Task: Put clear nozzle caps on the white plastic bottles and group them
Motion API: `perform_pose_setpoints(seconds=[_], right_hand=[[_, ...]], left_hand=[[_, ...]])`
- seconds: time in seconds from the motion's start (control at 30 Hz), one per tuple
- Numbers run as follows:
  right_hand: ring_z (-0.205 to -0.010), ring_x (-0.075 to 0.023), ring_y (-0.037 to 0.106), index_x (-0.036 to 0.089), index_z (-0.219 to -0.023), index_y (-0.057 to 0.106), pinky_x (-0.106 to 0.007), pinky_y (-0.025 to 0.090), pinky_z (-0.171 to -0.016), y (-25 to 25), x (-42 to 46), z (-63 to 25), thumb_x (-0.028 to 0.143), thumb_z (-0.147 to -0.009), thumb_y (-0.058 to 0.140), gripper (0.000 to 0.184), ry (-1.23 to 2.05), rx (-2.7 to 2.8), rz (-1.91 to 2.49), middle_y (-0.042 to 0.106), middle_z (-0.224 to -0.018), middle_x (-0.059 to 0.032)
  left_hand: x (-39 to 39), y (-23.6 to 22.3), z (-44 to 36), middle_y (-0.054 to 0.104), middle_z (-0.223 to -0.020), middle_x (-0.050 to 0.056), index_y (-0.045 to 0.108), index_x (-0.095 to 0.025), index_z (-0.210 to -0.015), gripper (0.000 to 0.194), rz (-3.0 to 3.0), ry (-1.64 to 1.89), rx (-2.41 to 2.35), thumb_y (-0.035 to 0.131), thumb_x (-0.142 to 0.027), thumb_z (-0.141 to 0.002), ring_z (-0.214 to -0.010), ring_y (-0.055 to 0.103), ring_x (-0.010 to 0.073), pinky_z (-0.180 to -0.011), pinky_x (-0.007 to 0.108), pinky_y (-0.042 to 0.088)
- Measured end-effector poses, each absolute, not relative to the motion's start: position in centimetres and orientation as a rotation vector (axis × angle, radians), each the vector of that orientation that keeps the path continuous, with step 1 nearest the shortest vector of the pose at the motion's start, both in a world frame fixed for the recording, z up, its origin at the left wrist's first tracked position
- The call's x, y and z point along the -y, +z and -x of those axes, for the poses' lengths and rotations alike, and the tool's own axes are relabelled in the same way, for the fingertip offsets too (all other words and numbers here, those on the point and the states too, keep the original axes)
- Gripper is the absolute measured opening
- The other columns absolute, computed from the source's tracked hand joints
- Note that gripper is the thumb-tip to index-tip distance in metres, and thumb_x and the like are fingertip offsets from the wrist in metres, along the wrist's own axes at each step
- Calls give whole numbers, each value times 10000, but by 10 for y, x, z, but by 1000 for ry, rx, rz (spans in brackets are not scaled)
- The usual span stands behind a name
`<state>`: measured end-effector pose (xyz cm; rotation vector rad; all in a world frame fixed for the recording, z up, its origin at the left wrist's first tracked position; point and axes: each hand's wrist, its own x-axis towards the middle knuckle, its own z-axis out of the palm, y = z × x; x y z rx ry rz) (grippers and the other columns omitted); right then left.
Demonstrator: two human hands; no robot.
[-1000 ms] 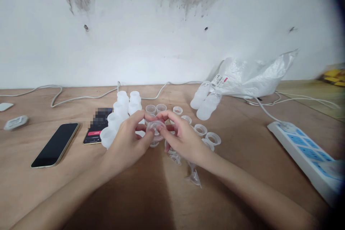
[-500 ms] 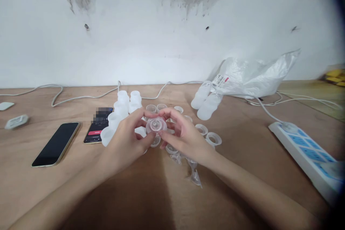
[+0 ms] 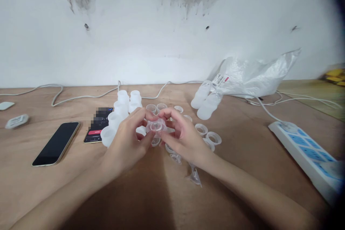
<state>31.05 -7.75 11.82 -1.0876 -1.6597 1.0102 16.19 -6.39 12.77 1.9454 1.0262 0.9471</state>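
Observation:
My left hand point(image 3: 128, 143) and my right hand point(image 3: 185, 137) meet over the wooden table point(image 3: 242, 158), both pinching one small clear plastic cap-like piece point(image 3: 156, 126) between thumb and fingers. Behind my left hand stands a cluster of several frosted white plastic bottles point(image 3: 118, 115). Clear rings and caps point(image 3: 207, 134) lie scattered behind and to the right of my right hand. Small clear pieces point(image 3: 194, 176) lie beside my right wrist.
Two phones lie at the left: a dark one point(image 3: 56, 144) and one with a lit screen point(image 3: 98, 125). Two frosted bottles point(image 3: 205, 101) lie on their sides by a plastic bag point(image 3: 256, 73). A white power strip point(image 3: 307, 154) sits at the right; white cables point(image 3: 81, 97) run along the back.
Both hands have turned the clear piece between their fingers and shifted slightly; the rest of the table looks the same.

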Motion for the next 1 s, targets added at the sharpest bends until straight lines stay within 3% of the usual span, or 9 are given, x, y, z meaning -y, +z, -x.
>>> perform_pose_setpoints(seconds=[0.23, 0.5, 1.0], right_hand=[[-850, -159, 521, 232, -962, 433, -234, 487, -542, 117, 79, -311, 110, -756, 478, 244, 922, 1712, 1096, 496, -956, -40], [-816, -147, 528, 228, -972, 440, -237, 490, -536, 116, 78, -312, 97, -775, 449, 237, 903, 1708, 1066, 506, -963, -36], [-834, -158, 546, 227, -989, 440, -267, 500, -587, 114, 77, -313, 120, -784, 464, 233, 839, 1742, 1090, 528, -966, -41]], left_hand=[[64, 127, -161, 488, -897, 5, 474, -210, -794, 50, -1909, 1013, -1032, 519, -192, -780, -773, 588, 147, -443, 184, 498], [63, 133, -156, 510, -949, 12, 502, -231, -908, 117, -1915, 924, -1023, 487, -186, -800, -816, 611, 155, -542, 224, 542], [67, 131, -159, 516, -967, 33, 505, -207, -853, 63, -1984, 983, -1086, 477, -189, -799, -798, 602, 158, -468, 187, 510]])
